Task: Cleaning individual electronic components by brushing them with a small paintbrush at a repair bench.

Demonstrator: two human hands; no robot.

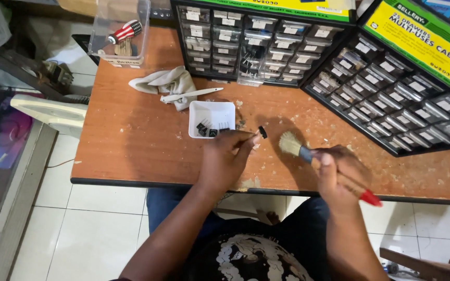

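While the left hand (pixel 225 158) reaches forward over the counter (pixel 131 140), its grip is pinched on a small black part (pixel 262 131) held just right of the white tray (pixel 212 119) and raised a little above the wood. The right hand (pixel 339 171) is clenched around a brush (pixel 308 153) with a red handle, its pale bristles pointing left toward the black part and stopping just short of it. Both forearms come up from the near edge, elbows low, wrists angled inward.

Inside the white tray lie several more small black parts. Behind the tray rest a crumpled grey cloth (pixel 165 83) and a white plastic tool (pixel 191 94). Farther behind and to the tray's right stand two drawer cabinets (pixel 391 93) of small clear drawers. A clear plastic box (pixel 121 36) sits at the far left corner. The orange-brown counter is scuffed and dusty; white floor tiles show below.
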